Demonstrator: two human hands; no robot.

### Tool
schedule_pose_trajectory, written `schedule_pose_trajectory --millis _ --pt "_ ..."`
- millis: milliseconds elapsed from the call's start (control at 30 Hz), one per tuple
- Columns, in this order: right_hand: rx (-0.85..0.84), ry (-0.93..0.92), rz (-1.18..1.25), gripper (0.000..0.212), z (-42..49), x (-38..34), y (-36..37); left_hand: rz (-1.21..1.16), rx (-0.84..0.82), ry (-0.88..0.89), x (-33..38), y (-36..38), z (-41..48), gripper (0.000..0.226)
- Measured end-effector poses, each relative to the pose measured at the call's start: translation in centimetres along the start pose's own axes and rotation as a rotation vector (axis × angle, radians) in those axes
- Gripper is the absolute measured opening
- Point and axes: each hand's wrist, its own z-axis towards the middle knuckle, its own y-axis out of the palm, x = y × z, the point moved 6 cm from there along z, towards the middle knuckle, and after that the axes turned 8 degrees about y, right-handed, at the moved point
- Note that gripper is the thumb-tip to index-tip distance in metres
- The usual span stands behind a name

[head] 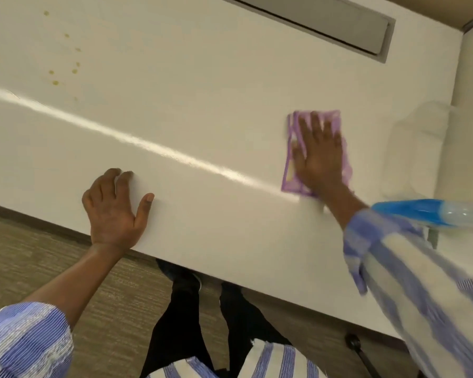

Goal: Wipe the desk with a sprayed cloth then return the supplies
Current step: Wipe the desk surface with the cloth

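A purple cloth point(332, 118) lies flat on the white desk point(202, 105), right of the middle. My right hand point(318, 154) presses down on it with the fingers spread, palm flat on the cloth. My left hand point(115, 208) rests open on the desk close to its near edge, fingers apart, holding nothing. A spray bottle point(432, 214) with a blue head and clear body lies at the right edge, just beyond my right sleeve. Several small yellowish spots point(55, 83) mark the desk at the far left.
A grey cable-slot cover point(339, 23) is set into the desk along the far edge. A white partition wall point(470, 91) closes off the right side. Below the near edge there is brown carpet point(38, 255) and my dark trousers point(180, 309).
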Motion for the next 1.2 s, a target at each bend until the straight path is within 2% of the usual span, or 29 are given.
schedule_pose_trajectory --millis 100,133,167,267,333,400,467,500,533,567,600,667,733,800,833,933,1033,1133,1200 --pt "0.019 0.302 0.095 0.065 6.4 -1.9 -0.8 0.005 -0.004 -0.005 -0.2 0.1 0.0 0.066" --pt "0.009 0.316 0.102 0.067 7.1 -4.3 -0.8 0.007 -0.005 -0.005 -0.3 0.1 -0.1 0.066" --pt "-0.001 0.248 0.090 0.069 7.0 -7.2 -0.6 0.009 -0.007 -0.003 -0.3 0.2 -0.1 0.067" --pt "-0.038 -0.248 0.096 0.068 1.1 -17.8 0.7 0.002 -0.016 -0.011 -0.3 0.1 0.0 0.066" --pt "-0.093 -0.569 0.146 0.063 -6.0 -21.8 2.0 -0.004 -0.025 -0.003 -0.2 0.0 0.0 0.067" --pt "-0.166 -0.774 0.134 0.060 -10.4 -21.1 3.3 -0.019 -0.028 0.005 -0.1 -0.1 0.0 0.068" --pt "-0.297 -1.049 0.078 0.056 -10.1 -19.5 3.1 -0.023 -0.040 0.004 -0.2 -0.1 0.0 0.070" --pt "-0.332 -1.177 0.124 0.052 -8.5 -18.5 2.2 -0.026 -0.048 0.006 -0.2 -0.1 0.0 0.071" --pt "-0.382 -1.164 0.241 0.050 -5.2 -16.8 1.8 -0.028 -0.052 0.014 -0.1 -0.1 0.0 0.072" --pt "-0.358 -1.024 0.292 0.051 -0.5 -15.1 1.2 -0.028 -0.054 0.019 0.0 -0.1 0.0 0.073" --pt "-0.206 -0.848 0.155 0.049 4.6 -13.6 0.2 -0.027 -0.057 0.019 0.0 -0.2 0.1 0.074" --pt "-0.041 -0.277 0.077 0.052 12.9 -10.3 -0.9 -0.038 -0.066 0.015 0.1 -0.2 -0.1 0.074" --pt "0.044 0.121 0.049 0.056 17.1 -10.3 -1.4 -0.060 -0.075 0.014 0.0 -0.1 -0.2 0.075" --pt "0.070 0.295 0.068 0.059 18.8 -14.6 -1.3 -0.068 -0.094 0.008 -0.2 0.1 -0.3 0.075" --pt "0.060 0.287 0.097 0.059 19.3 -17.2 -1.1 -0.069 -0.103 0.011 -0.1 0.1 -0.4 0.075" --pt "0.045 -0.063 0.078 0.058 17.7 -26.2 -0.5 -0.083 -0.121 0.019 0.1 -0.2 -0.1 0.073" --pt "0.008 -0.518 0.065 0.057 7.2 -32.3 1.8 -0.162 -0.108 0.065 -0.6 -1.6 1.0 0.068" --pt "-0.160 -0.890 0.097 0.058 -3.0 -31.5 3.8 -0.195 -0.032 0.114 -4.3 -3.7 3.8 0.063" --pt "-0.232 -1.133 0.025 0.058 -1.9 -28.9 3.7 -0.139 0.015 0.081 -8.5 -4.8 6.3 0.060"
